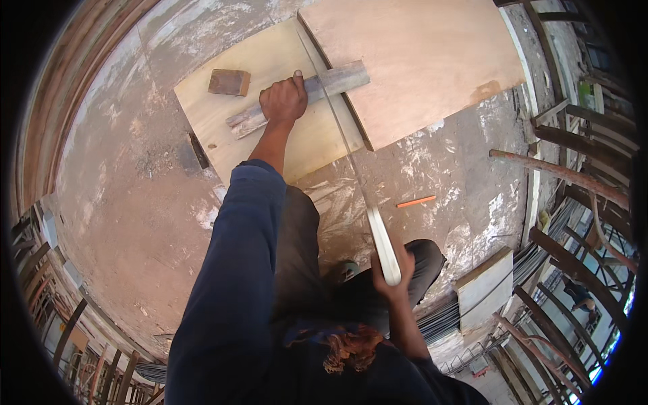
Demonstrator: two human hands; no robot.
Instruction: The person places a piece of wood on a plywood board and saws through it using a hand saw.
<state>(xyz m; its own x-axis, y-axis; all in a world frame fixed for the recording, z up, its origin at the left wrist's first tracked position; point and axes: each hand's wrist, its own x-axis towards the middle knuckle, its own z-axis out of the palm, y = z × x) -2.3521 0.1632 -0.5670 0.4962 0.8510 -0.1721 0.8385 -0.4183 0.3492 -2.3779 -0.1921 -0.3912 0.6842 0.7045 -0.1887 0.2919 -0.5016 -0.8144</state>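
Observation:
My left hand (283,99) is closed over a weathered length of wood (251,122), pressing it down on a pale plywood sheet (223,152). The wood's far end reaches over the edge of a thicker, reddish board (418,74). In my right hand (393,273) is the white handle of a handsaw (354,165). Its long thin blade runs away from me and lies across the wood, just right of my left hand. A short wood block (229,82) rests on the plywood beyond my left hand.
An orange pencil-like stick (416,201) lies on the stained concrete floor (135,175) right of the saw. Bundled dark rods (439,325) and a pale slab (486,290) are at the lower right. Timber poles (560,177) stick out along the right side.

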